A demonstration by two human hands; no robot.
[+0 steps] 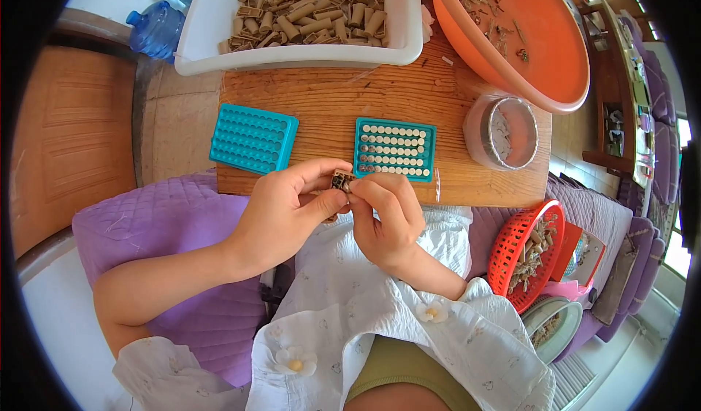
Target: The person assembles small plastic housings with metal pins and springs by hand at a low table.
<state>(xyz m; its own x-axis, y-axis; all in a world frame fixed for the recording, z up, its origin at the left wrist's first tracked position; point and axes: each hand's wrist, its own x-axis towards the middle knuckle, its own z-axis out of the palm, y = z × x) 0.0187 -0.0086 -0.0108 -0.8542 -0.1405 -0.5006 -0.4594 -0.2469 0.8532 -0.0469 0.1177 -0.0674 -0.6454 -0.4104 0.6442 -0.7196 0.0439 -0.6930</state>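
My left hand (281, 206) is closed around a small tan plastic part (343, 174) with a dark interior, held over the near edge of the table. My right hand (391, 217) pinches at the part's right side; its fingertips hide whatever small thing may be between them. Just beyond my hands lies a teal tray (432, 151) with rows of small white discs (395, 150), a few at the left of the rows looking darker. To its left sits a second teal tray (254, 137), its rows of round hollows showing.
At the back, a white bin (307, 58) holds many tan parts (307, 20). An orange basin (475, 53) with scraps stands far right, above a clear round tub (476, 133). A red basket (505, 246) of tan pieces is at right. A blue water bottle (157, 32) stands back left.
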